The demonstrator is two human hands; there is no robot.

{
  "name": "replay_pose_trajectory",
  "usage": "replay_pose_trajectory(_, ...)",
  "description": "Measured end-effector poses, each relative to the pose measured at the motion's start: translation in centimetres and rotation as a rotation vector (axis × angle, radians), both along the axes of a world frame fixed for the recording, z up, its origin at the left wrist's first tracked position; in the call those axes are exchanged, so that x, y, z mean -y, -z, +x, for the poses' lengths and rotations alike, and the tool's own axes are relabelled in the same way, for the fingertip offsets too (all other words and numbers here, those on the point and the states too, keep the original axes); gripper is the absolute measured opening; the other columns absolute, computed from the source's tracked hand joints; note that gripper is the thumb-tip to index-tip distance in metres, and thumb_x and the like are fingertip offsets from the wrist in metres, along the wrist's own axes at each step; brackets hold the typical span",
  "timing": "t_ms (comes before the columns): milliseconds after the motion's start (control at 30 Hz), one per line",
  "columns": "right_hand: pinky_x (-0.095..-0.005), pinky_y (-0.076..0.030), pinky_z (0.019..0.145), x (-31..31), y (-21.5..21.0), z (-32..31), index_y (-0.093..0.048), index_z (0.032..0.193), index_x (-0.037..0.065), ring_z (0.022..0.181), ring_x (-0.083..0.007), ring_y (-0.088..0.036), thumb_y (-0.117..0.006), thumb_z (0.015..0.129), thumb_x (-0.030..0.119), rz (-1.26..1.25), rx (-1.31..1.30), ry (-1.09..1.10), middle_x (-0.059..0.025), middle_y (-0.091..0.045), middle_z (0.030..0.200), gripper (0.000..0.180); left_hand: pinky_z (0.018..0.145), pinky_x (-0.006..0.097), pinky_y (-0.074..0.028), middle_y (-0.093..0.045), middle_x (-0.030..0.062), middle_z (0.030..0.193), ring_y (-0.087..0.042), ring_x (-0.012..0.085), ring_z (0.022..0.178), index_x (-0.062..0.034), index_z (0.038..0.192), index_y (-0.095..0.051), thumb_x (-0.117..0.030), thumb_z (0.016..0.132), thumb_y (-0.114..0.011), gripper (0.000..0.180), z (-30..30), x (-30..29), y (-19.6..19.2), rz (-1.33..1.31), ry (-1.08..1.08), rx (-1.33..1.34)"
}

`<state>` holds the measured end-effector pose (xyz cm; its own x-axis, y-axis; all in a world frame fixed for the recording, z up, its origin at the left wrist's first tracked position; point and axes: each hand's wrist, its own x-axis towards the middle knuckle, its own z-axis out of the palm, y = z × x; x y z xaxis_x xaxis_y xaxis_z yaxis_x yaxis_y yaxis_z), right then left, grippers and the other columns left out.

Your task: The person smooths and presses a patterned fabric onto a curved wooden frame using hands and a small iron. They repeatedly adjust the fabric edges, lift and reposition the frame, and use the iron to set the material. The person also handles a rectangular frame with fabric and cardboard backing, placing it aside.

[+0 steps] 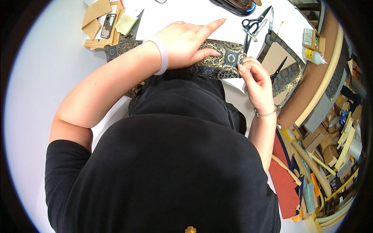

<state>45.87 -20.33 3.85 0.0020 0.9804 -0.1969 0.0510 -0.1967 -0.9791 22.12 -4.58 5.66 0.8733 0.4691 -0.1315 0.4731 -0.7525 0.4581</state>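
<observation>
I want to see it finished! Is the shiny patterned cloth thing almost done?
Partly. A brown card panel at the right already has patterned cloth around its edges. In hand: the left hand presses the brocade strip flat on the table while the right hand pinches its end. The strip's end is not yet finished. Scissors and a glue bottle wait nearby.

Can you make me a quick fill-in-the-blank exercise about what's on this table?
1. The left hand presses flat on the patterned ____.
2. The right hand pinches the cloth's ____ end.
3. The scissors lie on the ____ table.
4. The left wrist wears a white ____.

Missing words: cloth; right; white; bangle
</observation>
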Motion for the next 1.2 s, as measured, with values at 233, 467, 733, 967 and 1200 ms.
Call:
replay_pose_trajectory(233, -0.0281, -0.046, 0.085, 0.2, 1.2, 0.2, -0.067, 0.091, -0.002, 0.089, -0.0136, -0.058, -0.072, 0.1, 0.01, -0.047, -0.074, 0.037, -0.0035, -0.063, 0.09, 0.015, 0.097, 0.048, -0.053, -0.074, 0.0196, 0.112, -0.071, 0.0398, 0.101, -0.0103, 0.167, -0.027, -0.04, 0.101, -0.067, 0.083, 0.3, -0.1, -0.5, -0.056, -0.015, -0.062)
replay_pose_trajectory(467, -0.0261, -0.048, 0.082, 1.8, 0.7, 3.3, -0.077, 0.106, 0.004, 0.087, -0.0101, -0.06, -0.058, 0.111, 0.029, -0.236, 0.389, 0.384, -0.001, -0.067, 0.091, 0.032, 0.101, 0.048, -0.051, -0.073, 0.0205, 0.114, -0.07, 0.0401, 0.104, -0.0097, 0.167, -0.024, -0.038, 0.103, -0.064, 0.081, 0.5, 0.5, -1.2, -0.079, 0.003, -0.09)
replay_pose_trajectory(733, -0.0298, -0.05, 0.089, 1.5, 0.7, -2.1, -0.072, 0.109, -0.001, 0.094, -0.0144, -0.064, -0.053, 0.113, 0.035, -0.053, 0.18, 0.314, -0.0075, -0.074, 0.101, 0.04, 0.1, 0.048, -0.051, -0.073, 0.0188, 0.118, -0.069, 0.0395, 0.108, -0.0084, 0.156, -0.044, -0.03, 0.107, -0.054, 0.054, 0.4, -0.2, -0.8, -0.091, 0.009, 0.001)
replay_pose_trajectory(967, -0.0274, -0.047, 0.07, 0.2, -0.1, -3.5, -0.066, 0.098, 0.0, 0.074, -0.009, -0.053, -0.065, 0.107, 0.038, -0.139, 0.139, 0.355, -0.0019, -0.062, 0.077, 0.038, 0.098, 0.049, -0.053, -0.074, 0.0187, 0.116, -0.069, 0.0393, 0.109, -0.0041, 0.129, -0.067, -0.025, 0.108, -0.051, 0.034, 0.3, -0.6, -0.9, -0.132, 0.056, 0.096)
replay_pose_trajectory(1200, -0.0256, -0.044, 0.061, -0.8, -1.0, -4.9, -0.064, 0.094, 0.002, 0.066, -0.0073, -0.052, -0.077, 0.1, 0.03, -0.16, 0.266, 0.445, 0.0002, -0.06, 0.072, 0.03, 0.098, 0.048, -0.053, -0.074, 0.0191, 0.116, -0.069, 0.0396, 0.11, -0.0058, 0.134, -0.065, -0.025, 0.107, -0.054, 0.035, 0.0, -0.1, -0.8, -0.089, -0.007, 0.18)
